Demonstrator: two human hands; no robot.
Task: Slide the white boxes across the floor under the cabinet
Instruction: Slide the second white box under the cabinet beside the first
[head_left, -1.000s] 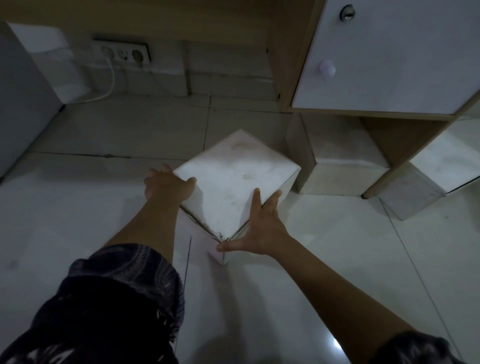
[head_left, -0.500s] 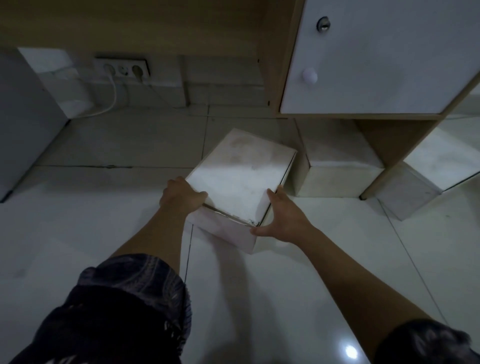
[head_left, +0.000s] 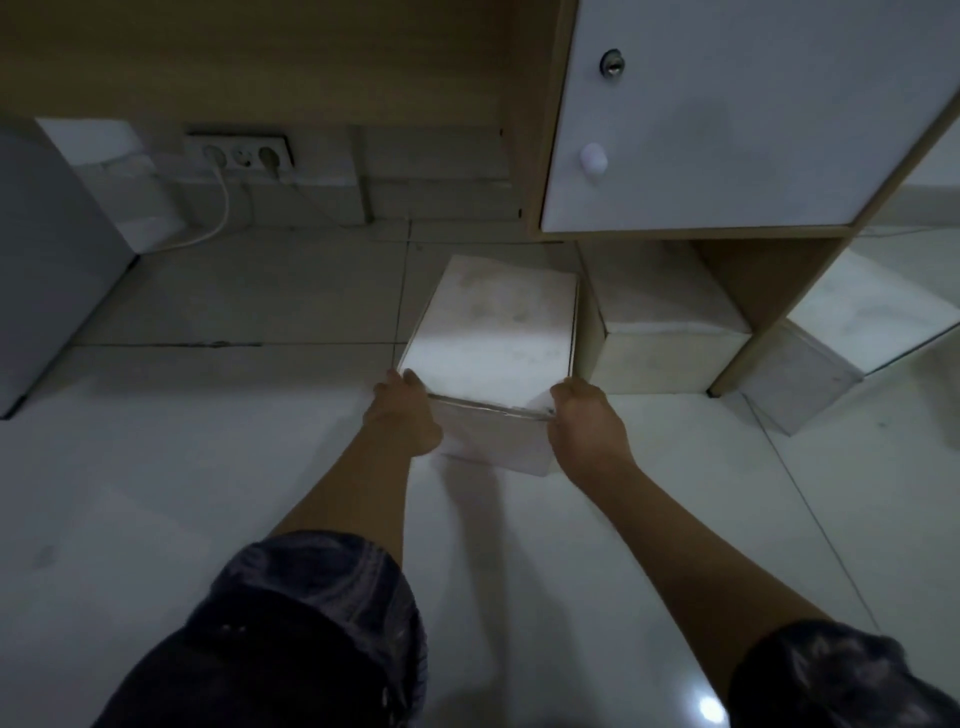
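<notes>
Pressing both near corners, the left hand (head_left: 402, 415) and right hand (head_left: 587, 423) clamp the white box (head_left: 493, 338); pushed crooked, it could jam against the neighbouring box (head_left: 670, 332) under the cabinet (head_left: 727, 114).

Both bare hands, left hand (head_left: 402, 415) and right hand (head_left: 587, 423), press the near corners of a white cardboard box (head_left: 493, 338) on the glossy tiled floor (head_left: 156, 467), just beside a second white box (head_left: 670, 338) under the wooden cabinet (head_left: 727, 130).

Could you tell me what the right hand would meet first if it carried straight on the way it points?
The right hand already presses the near corner of the white box; beyond that box, probably the back wall, though depth is unclear.
</notes>
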